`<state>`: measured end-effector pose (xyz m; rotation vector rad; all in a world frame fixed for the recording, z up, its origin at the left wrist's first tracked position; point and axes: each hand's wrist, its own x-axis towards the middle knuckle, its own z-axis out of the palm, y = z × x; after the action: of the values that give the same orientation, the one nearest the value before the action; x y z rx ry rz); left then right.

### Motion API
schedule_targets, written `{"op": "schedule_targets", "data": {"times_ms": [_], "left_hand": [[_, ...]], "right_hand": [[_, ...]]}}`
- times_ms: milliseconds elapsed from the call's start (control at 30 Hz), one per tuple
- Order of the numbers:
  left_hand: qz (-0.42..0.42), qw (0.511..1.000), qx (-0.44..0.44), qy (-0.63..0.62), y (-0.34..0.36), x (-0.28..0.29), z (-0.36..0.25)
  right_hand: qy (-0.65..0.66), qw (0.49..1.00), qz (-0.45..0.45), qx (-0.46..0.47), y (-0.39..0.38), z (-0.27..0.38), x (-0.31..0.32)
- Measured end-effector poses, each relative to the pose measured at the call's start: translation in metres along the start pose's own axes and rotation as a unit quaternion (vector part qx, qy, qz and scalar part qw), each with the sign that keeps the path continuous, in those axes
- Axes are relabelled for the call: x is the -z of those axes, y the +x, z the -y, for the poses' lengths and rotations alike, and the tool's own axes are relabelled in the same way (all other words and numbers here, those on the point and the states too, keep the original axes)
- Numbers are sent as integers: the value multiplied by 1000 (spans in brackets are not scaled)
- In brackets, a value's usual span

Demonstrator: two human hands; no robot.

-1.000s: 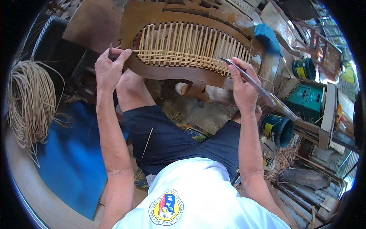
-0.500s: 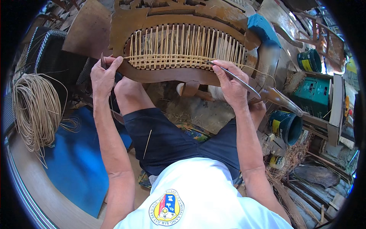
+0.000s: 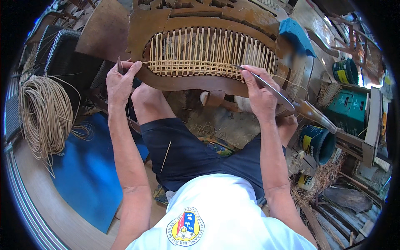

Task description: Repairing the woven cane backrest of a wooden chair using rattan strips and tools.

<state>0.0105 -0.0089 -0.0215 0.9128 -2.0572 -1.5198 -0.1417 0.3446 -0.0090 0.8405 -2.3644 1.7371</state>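
A carved brown wooden chair frame rests across my knees, its opening strung with upright cane strands and woven crosswise along the near edge. My left hand is at the frame's left end, thumb and forefinger pinching a cane strand that runs into the weave. A dark pointed metal piece juts up from that same hand; its lower part is hidden. Closed on a long, thin metal blade, my right hand lies at the right of the woven cane. The blade's narrow tip touches the cane rows.
A coil of cane hangs at the left beside a blue sheet. A loose cane piece lies on my dark shorts. To the right stand dark green buckets, a green crate and a blue foam block.
The whole scene has shifted slightly to the right in view. Both hands keep the same grips, and the blade's tip stays at nearly the same place on the weave.
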Motion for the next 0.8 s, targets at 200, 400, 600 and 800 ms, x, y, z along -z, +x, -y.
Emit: {"op": "schedule_targets", "data": {"times_ms": [200,400,600,800], "left_hand": [[-2,1000,-8,11,-1,-3,-2],[-13,1000,-26,7,-1,-5,-3],[-17,1000,-20,18,-3,-1,-1],[-6,1000,-16,24,-5,-6,-13]], "right_hand": [[2,997,73,16,9,12,4],[-42,992,88,82,12,9,-12],[-76,985,153,25,26,25,-8],[19,994,99,40,19,20,-26]]}}
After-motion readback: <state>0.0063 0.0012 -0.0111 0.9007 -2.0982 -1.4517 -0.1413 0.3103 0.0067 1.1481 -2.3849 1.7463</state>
